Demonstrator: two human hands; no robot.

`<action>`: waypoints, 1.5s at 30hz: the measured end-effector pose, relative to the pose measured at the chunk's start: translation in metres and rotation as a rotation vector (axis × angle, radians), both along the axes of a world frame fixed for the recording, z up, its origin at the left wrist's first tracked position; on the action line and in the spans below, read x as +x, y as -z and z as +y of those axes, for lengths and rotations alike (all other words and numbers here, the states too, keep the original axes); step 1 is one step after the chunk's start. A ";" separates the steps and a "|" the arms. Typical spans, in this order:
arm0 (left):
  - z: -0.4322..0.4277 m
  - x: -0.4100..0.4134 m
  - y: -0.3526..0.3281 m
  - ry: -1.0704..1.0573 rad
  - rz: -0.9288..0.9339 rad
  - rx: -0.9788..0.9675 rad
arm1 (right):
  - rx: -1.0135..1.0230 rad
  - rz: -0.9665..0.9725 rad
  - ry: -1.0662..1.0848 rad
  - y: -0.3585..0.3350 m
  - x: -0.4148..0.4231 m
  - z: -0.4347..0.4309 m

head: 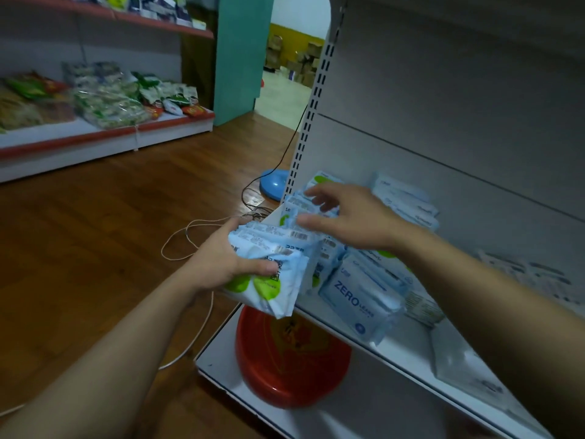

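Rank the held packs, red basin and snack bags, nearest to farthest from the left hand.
1. Held packs: gripped in the left hand.
2. Red basin: bottom shelf, just below.
3. Snack bags: far shelf, across the aisle.

Two hands up for you: one left hand [221, 264], one right hand [354, 217]. One bundle of packs [269, 248], at least two in it, exact number hard to tell. One pack marked ZERO [357, 299]. One red basin [285, 375]. One blue round base [273, 183]. One black cable [292, 139], one white cord [206, 321]. One near shelf [408, 350], one far shelf [79, 131].
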State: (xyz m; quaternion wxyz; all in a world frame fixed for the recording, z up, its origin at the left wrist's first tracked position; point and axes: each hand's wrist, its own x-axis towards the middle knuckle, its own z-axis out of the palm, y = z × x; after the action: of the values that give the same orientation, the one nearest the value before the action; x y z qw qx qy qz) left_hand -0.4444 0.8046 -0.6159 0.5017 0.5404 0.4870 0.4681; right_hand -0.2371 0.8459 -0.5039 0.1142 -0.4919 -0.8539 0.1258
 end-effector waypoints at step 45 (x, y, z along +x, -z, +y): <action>0.058 0.066 -0.010 -0.416 0.559 0.056 | 0.320 0.015 0.518 0.119 0.096 -0.079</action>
State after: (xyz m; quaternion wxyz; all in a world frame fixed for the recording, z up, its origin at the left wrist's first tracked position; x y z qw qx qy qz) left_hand -0.3783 0.8624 -0.6058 0.2277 0.5506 0.6922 0.4073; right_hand -0.1410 0.7666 -0.6230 0.2249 -0.6682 -0.7081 -0.0398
